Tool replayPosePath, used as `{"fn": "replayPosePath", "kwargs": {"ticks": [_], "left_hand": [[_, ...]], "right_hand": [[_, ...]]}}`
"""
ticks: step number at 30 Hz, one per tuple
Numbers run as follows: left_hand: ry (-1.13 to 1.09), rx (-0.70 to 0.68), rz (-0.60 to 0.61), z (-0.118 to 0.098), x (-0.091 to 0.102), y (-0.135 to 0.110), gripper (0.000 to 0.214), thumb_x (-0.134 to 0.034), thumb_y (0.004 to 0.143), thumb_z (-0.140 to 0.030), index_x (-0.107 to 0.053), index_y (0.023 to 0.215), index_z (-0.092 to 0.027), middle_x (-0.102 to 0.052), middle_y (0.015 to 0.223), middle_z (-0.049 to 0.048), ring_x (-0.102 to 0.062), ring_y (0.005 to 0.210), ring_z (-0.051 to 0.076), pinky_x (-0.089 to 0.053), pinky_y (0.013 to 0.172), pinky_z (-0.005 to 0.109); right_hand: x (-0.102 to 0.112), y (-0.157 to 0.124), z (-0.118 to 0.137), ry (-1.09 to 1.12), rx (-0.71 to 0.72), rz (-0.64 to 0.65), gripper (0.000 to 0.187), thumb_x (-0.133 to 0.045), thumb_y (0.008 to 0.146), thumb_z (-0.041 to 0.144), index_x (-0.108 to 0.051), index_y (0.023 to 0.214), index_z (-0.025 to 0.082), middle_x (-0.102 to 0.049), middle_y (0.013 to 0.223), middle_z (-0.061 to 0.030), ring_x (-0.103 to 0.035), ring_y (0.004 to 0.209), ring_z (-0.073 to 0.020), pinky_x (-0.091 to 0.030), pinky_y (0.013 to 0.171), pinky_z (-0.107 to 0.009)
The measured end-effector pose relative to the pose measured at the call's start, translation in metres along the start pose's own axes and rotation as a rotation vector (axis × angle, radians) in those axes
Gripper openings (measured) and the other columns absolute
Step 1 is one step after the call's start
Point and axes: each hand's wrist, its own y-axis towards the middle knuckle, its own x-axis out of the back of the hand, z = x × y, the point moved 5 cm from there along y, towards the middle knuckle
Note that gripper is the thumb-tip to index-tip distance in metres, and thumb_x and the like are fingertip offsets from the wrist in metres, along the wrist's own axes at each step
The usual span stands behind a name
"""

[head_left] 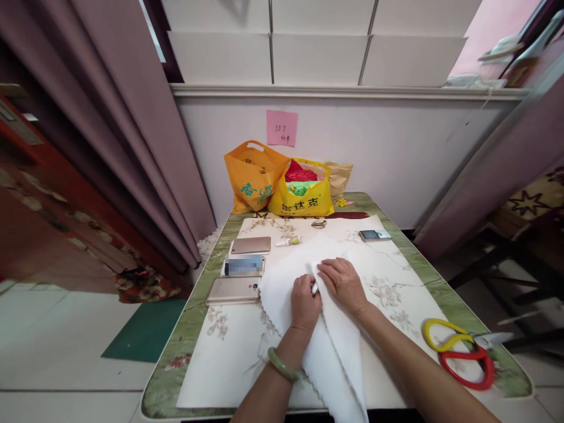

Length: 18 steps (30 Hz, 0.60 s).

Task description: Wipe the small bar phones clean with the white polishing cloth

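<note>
A white cloth [286,267] with a dark, wavy stitched edge lies folded over the table and hangs past its near side. My left hand [305,301], a green bangle on its wrist, is closed on top of the cloth. A small white end [314,288] shows between its thumb and fingers; what it belongs to I cannot make out. Just to the right, my right hand [342,283] lies on the cloth with fingers stretched out, fingertips near the fold. Its thumb is mostly hidden.
Three phones lie at left, among them a gold phone [233,290]. Beyond the cloth are a small tube [288,241] and a keypad phone [374,235]. Scissors [460,351] rest at right. An orange bag [255,176] and a yellow bag [302,202] stand against the wall.
</note>
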Motion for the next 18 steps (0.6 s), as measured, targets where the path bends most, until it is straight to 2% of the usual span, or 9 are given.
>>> {"fn": "replayPosePath", "kwargs": {"ticks": [2, 5, 9, 11, 13, 15, 18], "left_hand": [[-0.002, 0.009, -0.01, 0.001, 0.001, 0.0, 0.026, -0.051, 0.067, 0.001, -0.048, 0.078, -0.023, -0.057, 0.076, 0.0028, -0.053, 0.079, 0.021, -0.042, 0.069, 0.031], [0.006, 0.03, -0.009, 0.006, 0.0, -0.001, 0.026, -0.05, 0.064, 0.001, -0.047, 0.074, -0.023, -0.056, 0.073, 0.0025, -0.053, 0.076, 0.021, -0.041, 0.067, 0.031], [0.035, 0.051, -0.035, 0.012, -0.001, -0.002, 0.03, -0.046, 0.06, 0.004, -0.048, 0.073, -0.023, -0.056, 0.074, 0.0039, -0.053, 0.074, 0.022, -0.041, 0.067, 0.032], [0.025, 0.055, -0.044, 0.012, -0.002, -0.002, 0.029, -0.047, 0.061, 0.004, -0.05, 0.074, -0.022, -0.056, 0.074, 0.0042, -0.054, 0.074, 0.022, -0.041, 0.066, 0.031], [-0.002, 0.049, -0.033, 0.01, -0.002, -0.001, 0.023, -0.051, 0.067, -0.001, -0.051, 0.075, -0.022, -0.056, 0.073, 0.0037, -0.054, 0.075, 0.022, -0.041, 0.066, 0.031], [-0.028, 0.036, -0.022, 0.006, -0.001, 0.0, 0.015, -0.056, 0.073, -0.008, -0.053, 0.076, -0.022, -0.057, 0.073, 0.0032, -0.054, 0.075, 0.021, -0.041, 0.066, 0.03], [-0.032, 0.028, -0.017, 0.004, 0.0, 0.0, 0.012, -0.058, 0.074, -0.011, -0.053, 0.078, -0.022, -0.058, 0.075, 0.003, -0.054, 0.077, 0.021, -0.041, 0.068, 0.03]], "right_hand": [[-0.005, -0.014, 0.007, -0.005, -0.011, 0.039, 0.037, -0.04, 0.099, 0.032, -0.056, 0.13, 0.021, -0.06, 0.13, -0.0083, -0.051, 0.122, -0.0221, -0.032, 0.107, -0.043], [-0.008, -0.032, 0.021, -0.042, -0.008, 0.127, 0.053, -0.037, 0.099, 0.037, -0.03, 0.149, 0.019, -0.04, 0.149, -0.0096, -0.035, 0.138, -0.0244, -0.024, 0.113, -0.048], [-0.003, -0.043, 0.035, 0.003, 0.145, 0.267, 0.062, -0.036, 0.098, 0.046, -0.017, 0.152, 0.023, -0.031, 0.153, -0.0064, -0.028, 0.142, -0.023, -0.012, 0.117, -0.049], [-0.001, -0.04, 0.029, 0.015, 0.19, 0.302, 0.062, -0.035, 0.098, 0.048, -0.016, 0.152, 0.025, -0.031, 0.153, -0.0051, -0.028, 0.142, -0.0224, -0.008, 0.118, -0.05], [-0.001, -0.033, 0.015, -0.016, 0.125, 0.287, 0.06, -0.034, 0.099, 0.047, -0.015, 0.152, 0.027, -0.033, 0.152, -0.0044, -0.03, 0.141, -0.0226, -0.008, 0.117, -0.052], [-0.002, -0.025, 0.0, -0.068, 0.002, 0.243, 0.058, -0.033, 0.1, 0.044, -0.016, 0.152, 0.028, -0.035, 0.151, -0.0048, -0.03, 0.141, -0.024, -0.008, 0.116, -0.055], [-0.003, -0.023, 0.002, -0.11, -0.102, 0.19, 0.059, -0.033, 0.099, 0.044, -0.016, 0.152, 0.026, -0.036, 0.151, -0.0073, -0.029, 0.141, -0.0265, -0.008, 0.114, -0.057]]}}
